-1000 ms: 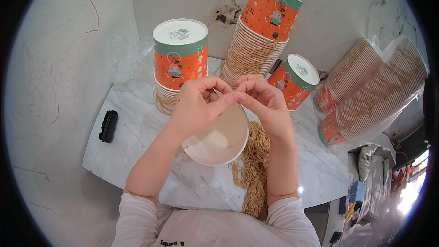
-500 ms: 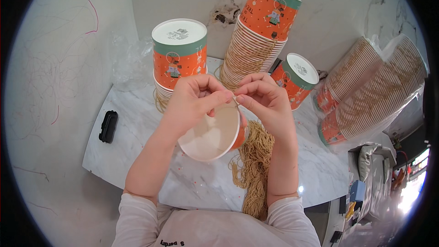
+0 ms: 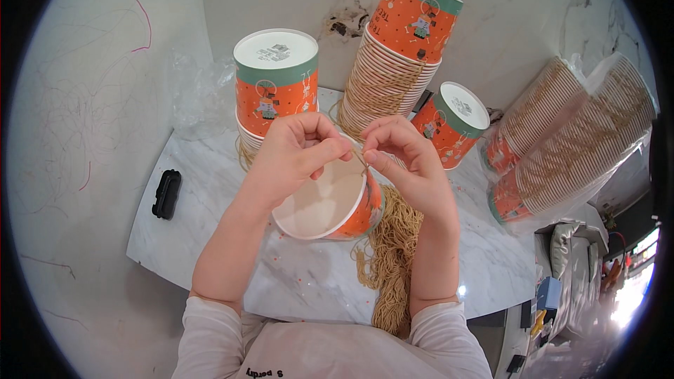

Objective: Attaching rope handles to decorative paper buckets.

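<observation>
A paper bucket (image 3: 316, 207) lies tipped on the table under my hands, its pale open mouth toward me and its orange printed side to the right. Above its far rim, my left hand (image 3: 298, 158) pinches a thin tan cord (image 3: 360, 156) between thumb and forefinger. On the other side of that cord, my right hand (image 3: 406, 158) is closed in a pinch on it as well. The cord passes by the bucket's rim; how it is fastened there is too small to tell. A loose bundle of tan cords (image 3: 392, 253) lies beside my right forearm.
Upside-down buckets stand in a short stack (image 3: 277, 88) and a tall leaning stack (image 3: 397, 63) at the back, with a single bucket (image 3: 453, 126) to their right. Bagged stacks (image 3: 572, 144) lean at far right. A black case (image 3: 166, 194) sits left, near crumpled clear plastic (image 3: 200, 95).
The bucket's mouth has turned and risen slightly, so more of its orange side shows. My fingertips have parted a little, and a short length of cord now shows between them.
</observation>
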{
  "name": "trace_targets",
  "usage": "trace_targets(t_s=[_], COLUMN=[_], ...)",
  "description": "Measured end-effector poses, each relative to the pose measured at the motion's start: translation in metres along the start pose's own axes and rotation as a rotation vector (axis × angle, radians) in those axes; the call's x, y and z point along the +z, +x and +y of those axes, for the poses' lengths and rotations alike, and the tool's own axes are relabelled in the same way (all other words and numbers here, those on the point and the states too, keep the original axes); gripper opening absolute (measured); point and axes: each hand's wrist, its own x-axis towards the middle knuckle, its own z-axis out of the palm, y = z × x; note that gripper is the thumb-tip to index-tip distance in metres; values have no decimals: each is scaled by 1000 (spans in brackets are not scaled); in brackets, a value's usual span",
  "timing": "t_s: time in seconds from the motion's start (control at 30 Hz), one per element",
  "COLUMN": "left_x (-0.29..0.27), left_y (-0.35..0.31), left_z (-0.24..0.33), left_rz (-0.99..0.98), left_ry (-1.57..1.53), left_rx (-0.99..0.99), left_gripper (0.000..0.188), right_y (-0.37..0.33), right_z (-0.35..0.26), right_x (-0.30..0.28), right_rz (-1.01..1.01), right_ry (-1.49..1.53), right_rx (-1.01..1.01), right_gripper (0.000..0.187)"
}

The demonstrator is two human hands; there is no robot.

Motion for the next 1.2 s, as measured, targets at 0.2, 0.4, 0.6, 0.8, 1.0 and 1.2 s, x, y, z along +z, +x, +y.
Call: trace_targets(t_s=[0.2, 0.4, 0.6, 0.8, 1.0, 1.2], left_x=[1, 0, 1, 4, 4, 7], left_y=[0, -2, -3, -2, -2, -3], left_z=[1, 3, 4, 2, 1, 5], left_rz=[2, -6, -14, -18, -44, -51], left_ry=[80, 109, 99, 83, 98, 107], left_rx=[-22, -30, -39, -14, -18, -27], left_gripper=[7, 8, 8, 9, 8, 11], right_y=[-2, -4, -3, 0, 0, -1], right_z=[-6, -7, -4, -9, -6, -7], right_x=[-10, -13, -14, -4, 6, 5], right_rz=[-57, -82, -100, -21, 36, 36], right_ry=[-75, -129, -132, -67, -113, -124], right_rx=[-3, -39, -66, -91, -106, -68], right_gripper=[10, 11, 13, 14, 9, 11])
